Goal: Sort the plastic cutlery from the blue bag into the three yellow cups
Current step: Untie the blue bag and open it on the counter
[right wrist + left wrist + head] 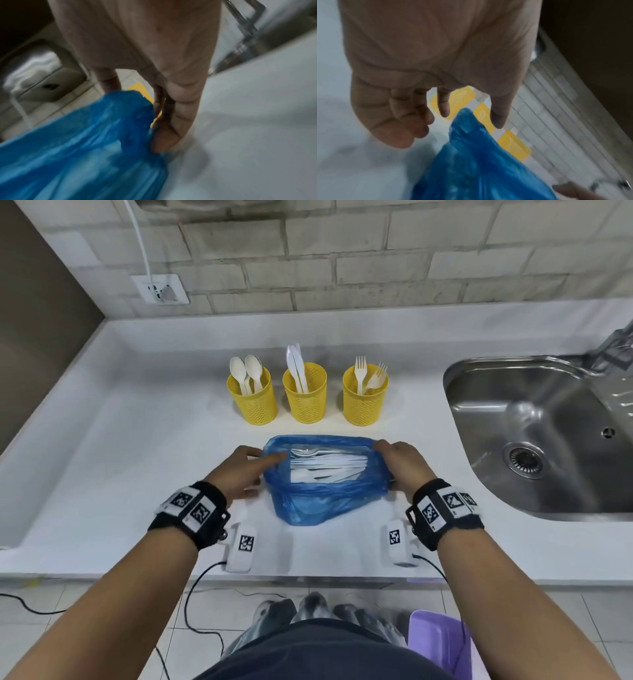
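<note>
The blue bag (325,501) lies on the white counter with its mouth held wide; white plastic cutlery (325,465) shows inside. My left hand (245,470) is at the left rim: the index finger reaches inside and the thumb stays outside. The rim (465,115) stands between them. My right hand (400,463) pinches the right rim (137,108) between thumb and fingers. Behind the bag stand three yellow cups: the left cup (255,405) holds spoons, the middle cup (306,402) knives, the right cup (364,405) forks.
A steel sink (534,440) is set into the counter at the right, with the tap (616,344) behind it. A wall socket (161,289) with a white cable is at the back left. A purple bin (442,642) stands on the floor below the counter's front edge.
</note>
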Tool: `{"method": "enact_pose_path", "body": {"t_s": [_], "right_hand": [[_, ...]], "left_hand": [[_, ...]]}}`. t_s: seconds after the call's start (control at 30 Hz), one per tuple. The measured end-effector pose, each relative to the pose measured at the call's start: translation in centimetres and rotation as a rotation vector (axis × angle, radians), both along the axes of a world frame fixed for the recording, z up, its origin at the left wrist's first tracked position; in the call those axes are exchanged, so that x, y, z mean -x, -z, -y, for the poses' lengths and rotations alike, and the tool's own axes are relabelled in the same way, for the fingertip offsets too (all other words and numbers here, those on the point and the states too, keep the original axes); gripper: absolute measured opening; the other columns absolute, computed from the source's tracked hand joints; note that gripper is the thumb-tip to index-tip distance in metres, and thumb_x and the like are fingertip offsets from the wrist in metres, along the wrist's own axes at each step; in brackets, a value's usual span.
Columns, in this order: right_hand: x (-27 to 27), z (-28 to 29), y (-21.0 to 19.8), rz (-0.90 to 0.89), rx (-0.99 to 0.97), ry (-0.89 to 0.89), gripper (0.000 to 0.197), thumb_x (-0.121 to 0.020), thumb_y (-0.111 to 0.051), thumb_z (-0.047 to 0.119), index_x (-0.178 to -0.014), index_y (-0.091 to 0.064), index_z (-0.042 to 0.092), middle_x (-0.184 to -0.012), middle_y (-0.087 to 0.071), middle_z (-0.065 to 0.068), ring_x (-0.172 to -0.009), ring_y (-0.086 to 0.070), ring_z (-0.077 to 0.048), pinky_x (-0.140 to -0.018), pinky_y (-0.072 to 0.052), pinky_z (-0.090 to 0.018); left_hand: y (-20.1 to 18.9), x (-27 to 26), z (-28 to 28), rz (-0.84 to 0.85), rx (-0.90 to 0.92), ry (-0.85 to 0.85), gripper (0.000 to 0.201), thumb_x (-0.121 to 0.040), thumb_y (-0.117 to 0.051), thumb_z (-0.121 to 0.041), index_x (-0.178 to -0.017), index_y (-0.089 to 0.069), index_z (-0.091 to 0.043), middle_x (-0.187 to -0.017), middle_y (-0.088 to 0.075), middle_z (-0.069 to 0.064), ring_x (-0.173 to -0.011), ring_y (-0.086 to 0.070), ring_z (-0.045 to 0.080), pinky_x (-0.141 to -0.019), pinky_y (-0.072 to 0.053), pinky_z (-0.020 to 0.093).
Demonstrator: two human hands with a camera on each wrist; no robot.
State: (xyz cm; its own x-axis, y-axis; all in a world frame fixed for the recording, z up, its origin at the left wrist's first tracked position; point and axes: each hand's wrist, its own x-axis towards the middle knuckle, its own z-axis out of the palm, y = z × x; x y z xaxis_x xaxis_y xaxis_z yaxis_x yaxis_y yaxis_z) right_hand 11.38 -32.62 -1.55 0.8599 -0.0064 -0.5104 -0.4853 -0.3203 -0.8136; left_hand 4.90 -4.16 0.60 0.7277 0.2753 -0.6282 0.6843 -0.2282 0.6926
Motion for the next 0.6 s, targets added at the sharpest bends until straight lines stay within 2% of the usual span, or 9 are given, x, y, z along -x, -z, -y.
{"method": "enact_pose_path", "body": {"t_s": [0.07,0.17,0.27,0.3,0.37,0.43,0.47,0.53,0.6], "right_hand": [[0.4,0.4,0.1,0.094,0.314,-0.158,0.043,-0.089,-0.062,0.05,-0.097,-0.059,0.008,-0.096,-0.066,-0.009,-0.098,-0.066,-0.035,-0.086,-0.056,-0.043],[1.4,0.5,0.7,0.12,0.423,-0.239,0.051,-0.087,-0.065,0.05,-0.11,-0.054,0.006,-0.102,-0.064,-0.01,-0.093,-0.067,-0.031,-0.069,-0.05,-0.033],[2.4,-0.1,0.4,0.193,0.478,-0.335,0.025,-0.091,-0.065,0.03,-0.098,-0.054,0.009,-0.095,-0.06,-0.005,-0.091,-0.062,-0.027,-0.069,-0.043,-0.029],[2.6,-0.4,0.2,0.221,0.464,-0.344,0.015,-0.091,-0.064,0.021,-0.089,-0.053,0.012,-0.089,-0.058,-0.002,-0.086,-0.058,-0.024,-0.066,-0.041,-0.029],[3.0,-0.7,0.5,0.218,0.309,-0.263,0.017,-0.082,-0.068,0.011,-0.077,-0.051,0.013,-0.079,-0.058,-0.002,-0.075,-0.056,-0.022,-0.061,-0.049,-0.036],[3.5,-1.0,0.7,0.144,0.014,-0.07,0.015,-0.072,-0.071,0.003,-0.078,-0.058,0.005,-0.082,-0.063,-0.015,-0.076,-0.062,-0.03,-0.071,-0.059,-0.052],[3.8,-1.1,0.6,0.088,-0.137,0.017,0.014,-0.073,-0.07,-0.002,-0.081,-0.061,0.004,-0.085,-0.063,-0.019,-0.078,-0.063,-0.032,-0.073,-0.059,-0.053],[4.3,-1.0,0.8,0.028,-0.243,0.101,0.015,-0.079,-0.066,-0.007,-0.087,-0.066,0.007,-0.087,-0.064,-0.017,-0.076,-0.062,-0.03,-0.071,-0.055,-0.043],[4.3,-0.3,1.3,0.128,-0.053,0.04,0.014,-0.079,-0.066,0.005,-0.09,-0.07,0.014,-0.082,-0.067,-0.008,-0.071,-0.061,-0.023,-0.066,-0.05,-0.032]], "left_hand": [[0.4,0.9,-0.2,-0.03,-0.128,0.065,0.06,-0.083,-0.076,-0.056,-0.125,-0.05,-0.022,-0.106,-0.066,0.008,-0.083,-0.061,0.019,-0.073,-0.056,0.033],[0.9,2.1,0.7,-0.031,-0.11,0.092,0.045,-0.089,-0.077,-0.039,-0.116,-0.053,-0.013,-0.081,-0.064,0.01,-0.061,-0.056,0.018,-0.058,-0.053,0.03],[1.1,2.5,2.0,0.058,-0.033,0.053,0.019,-0.094,-0.069,-0.011,-0.107,-0.058,-0.002,-0.071,-0.063,0.015,-0.05,-0.056,0.018,-0.051,-0.053,0.025],[1.0,2.6,2.3,0.083,-0.004,0.019,0.012,-0.094,-0.065,-0.004,-0.104,-0.059,-0.001,-0.07,-0.063,0.016,-0.049,-0.057,0.018,-0.051,-0.053,0.023],[1.0,2.8,2.6,0.116,0.082,-0.07,0.006,-0.092,-0.062,0.003,-0.096,-0.062,-0.001,-0.072,-0.065,0.016,-0.055,-0.062,0.018,-0.054,-0.056,0.022],[1.0,3.0,2.7,0.136,0.181,-0.164,0.009,-0.094,-0.062,0.003,-0.091,-0.062,-0.005,-0.08,-0.067,0.015,-0.066,-0.067,0.02,-0.058,-0.059,0.024],[1.2,3.0,2.8,0.15,0.228,-0.206,0.009,-0.096,-0.06,0.002,-0.093,-0.062,-0.006,-0.085,-0.068,0.013,-0.072,-0.068,0.021,-0.06,-0.06,0.025],[1.5,3.2,2.8,0.176,0.316,-0.291,0.009,-0.099,-0.055,0.001,-0.103,-0.061,-0.006,-0.094,-0.067,0.012,-0.08,-0.068,0.021,-0.064,-0.062,0.027],[1.9,3.3,2.7,0.185,0.415,-0.373,0.012,-0.1,-0.052,0.001,-0.108,-0.06,-0.003,-0.099,-0.066,0.014,-0.084,-0.068,0.022,-0.065,-0.062,0.027]]}}
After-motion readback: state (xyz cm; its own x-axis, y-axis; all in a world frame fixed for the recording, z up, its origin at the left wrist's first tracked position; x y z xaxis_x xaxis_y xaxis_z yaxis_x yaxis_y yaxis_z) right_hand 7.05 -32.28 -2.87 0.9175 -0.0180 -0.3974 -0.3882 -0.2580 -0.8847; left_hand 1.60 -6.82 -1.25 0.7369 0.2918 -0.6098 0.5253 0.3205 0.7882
